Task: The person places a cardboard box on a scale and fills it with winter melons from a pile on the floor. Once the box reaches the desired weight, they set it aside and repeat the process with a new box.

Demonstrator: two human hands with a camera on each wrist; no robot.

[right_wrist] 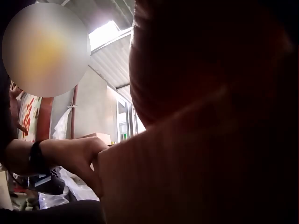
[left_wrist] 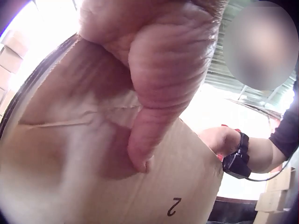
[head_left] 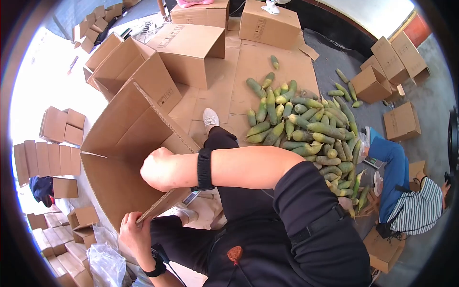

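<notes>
A large open cardboard box (head_left: 125,123) leans in front of me with its mouth facing my body. My left hand (head_left: 135,235) grips its lower front edge. In the left wrist view, the thumb (left_wrist: 152,133) lies along one face of the cardboard, above a printed mark. My right hand (head_left: 158,168) is at the box's mouth, its forearm crossing over the near edge. The fingers of that hand are hidden in the head view. In the right wrist view it is a dark shape above a cardboard edge, and I cannot tell what it holds.
A heap of green radishes (head_left: 311,125) lies on flattened cardboard (head_left: 248,62) to the right. More open boxes (head_left: 184,50) stand beyond. Clear plastic bags (head_left: 106,258) lie at the lower left beside stacked cartons (head_left: 64,246). A person in a striped top (head_left: 416,208) sits at the right.
</notes>
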